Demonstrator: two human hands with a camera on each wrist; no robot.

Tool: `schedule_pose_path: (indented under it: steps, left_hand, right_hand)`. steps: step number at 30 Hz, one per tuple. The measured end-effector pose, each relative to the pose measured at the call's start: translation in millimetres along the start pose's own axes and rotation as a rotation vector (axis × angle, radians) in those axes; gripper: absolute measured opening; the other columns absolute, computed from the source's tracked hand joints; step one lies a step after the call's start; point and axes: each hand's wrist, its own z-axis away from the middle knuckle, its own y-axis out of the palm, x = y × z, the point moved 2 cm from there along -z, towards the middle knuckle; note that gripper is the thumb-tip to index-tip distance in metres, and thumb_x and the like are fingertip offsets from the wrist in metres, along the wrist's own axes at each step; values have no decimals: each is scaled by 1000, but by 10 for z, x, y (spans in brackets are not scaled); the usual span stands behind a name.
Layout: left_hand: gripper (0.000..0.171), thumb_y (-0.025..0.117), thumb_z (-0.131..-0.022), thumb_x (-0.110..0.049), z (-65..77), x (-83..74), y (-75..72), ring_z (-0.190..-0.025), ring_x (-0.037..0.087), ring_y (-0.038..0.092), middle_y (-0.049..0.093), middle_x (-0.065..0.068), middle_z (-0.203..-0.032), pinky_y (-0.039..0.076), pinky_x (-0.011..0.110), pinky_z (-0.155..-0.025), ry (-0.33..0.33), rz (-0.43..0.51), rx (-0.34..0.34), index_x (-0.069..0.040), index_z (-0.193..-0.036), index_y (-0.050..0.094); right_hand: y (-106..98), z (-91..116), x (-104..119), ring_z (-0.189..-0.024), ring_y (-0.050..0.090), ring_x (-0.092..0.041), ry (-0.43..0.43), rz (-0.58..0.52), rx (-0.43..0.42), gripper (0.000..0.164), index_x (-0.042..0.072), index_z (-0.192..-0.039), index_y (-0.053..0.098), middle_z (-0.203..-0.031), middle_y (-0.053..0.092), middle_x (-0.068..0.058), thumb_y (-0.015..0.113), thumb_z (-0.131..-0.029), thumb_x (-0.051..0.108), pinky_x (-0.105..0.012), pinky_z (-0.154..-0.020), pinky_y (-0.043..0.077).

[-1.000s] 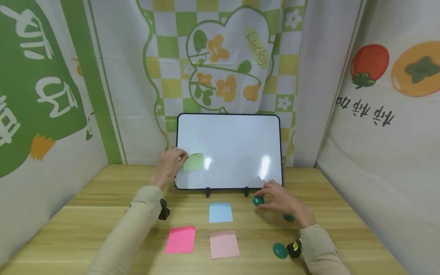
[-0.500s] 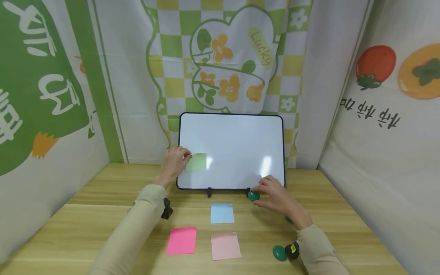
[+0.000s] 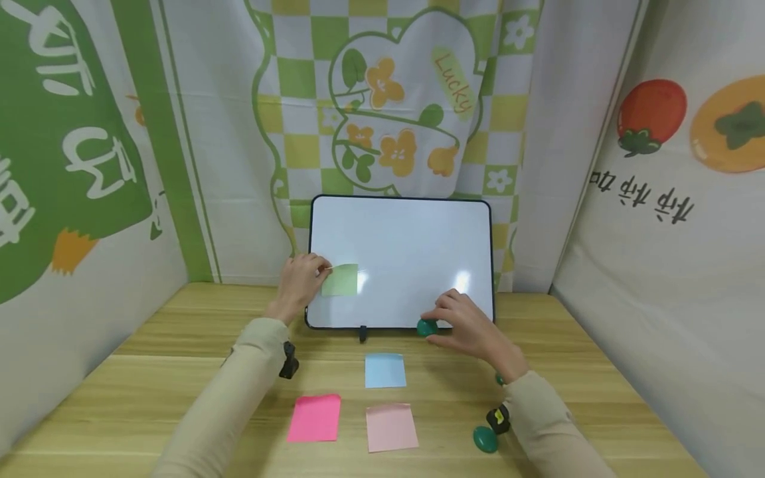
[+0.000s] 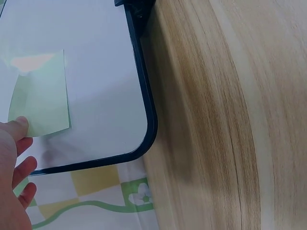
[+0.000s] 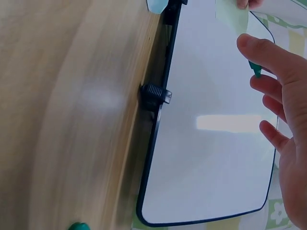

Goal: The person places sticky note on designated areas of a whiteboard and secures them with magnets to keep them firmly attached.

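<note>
A whiteboard [image 3: 406,245] with a black frame stands upright at the back of the table. My left hand [image 3: 300,282] pinches the upper left corner of a pale green sticky note [image 3: 342,281] in front of the board's left part; the left wrist view shows the thumb [image 4: 18,125] on the note's corner. Between thumb and fingers of my right hand [image 3: 469,325] is a round green magnet [image 3: 426,327], level with the board's lower edge in the head view. Seen from the right wrist, that magnet [image 5: 256,69] is mostly hidden by the fingers.
On the wooden table [image 3: 179,385] lie a blue sticky note [image 3: 385,370], a bright pink one [image 3: 314,418] and a pale pink one [image 3: 391,428]. Another green magnet [image 3: 485,439] lies by the right wrist. A black foot [image 3: 362,334] supports the board.
My right hand has moved left and up with the magnet, from over the table to the board's lower edge. My left hand stays at the board with the green note.
</note>
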Motion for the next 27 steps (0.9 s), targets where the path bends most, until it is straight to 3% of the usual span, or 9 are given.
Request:
schedule_pose_path:
  steps: [5, 14, 27]
  left_hand:
    - [11, 71, -92, -19, 5, 11, 24, -86, 26, 65, 75, 7, -94, 48, 41, -77, 2, -6, 17, -10, -96, 75]
    - [12, 71, -92, -19, -4, 52, 46, -89, 28, 65, 75, 8, -95, 48, 42, -80, -20, -3, 22, -9, -97, 75]
    - [12, 71, -92, -19, -4, 54, 60, -89, 27, 65, 75, 7, -95, 48, 41, -79, -22, -4, 20, -9, -97, 75]
  right_hand:
    - [15, -144, 17, -94, 54, -21, -30, 37, -21, 41, 12, -107, 76, -90, 60, 0, 90, -72, 28, -36, -81, 47]
    - [136, -413, 18, -100, 55, -22, -29, 98, 13, 38, 15, -111, 75, -96, 61, -1, 85, -78, 30, -40, -88, 47]
    - [313, -725, 22, -106, 57, -25, -76, 193, -109, 37, 14, -110, 75, -99, 65, -4, 85, -78, 30, -42, -96, 46]
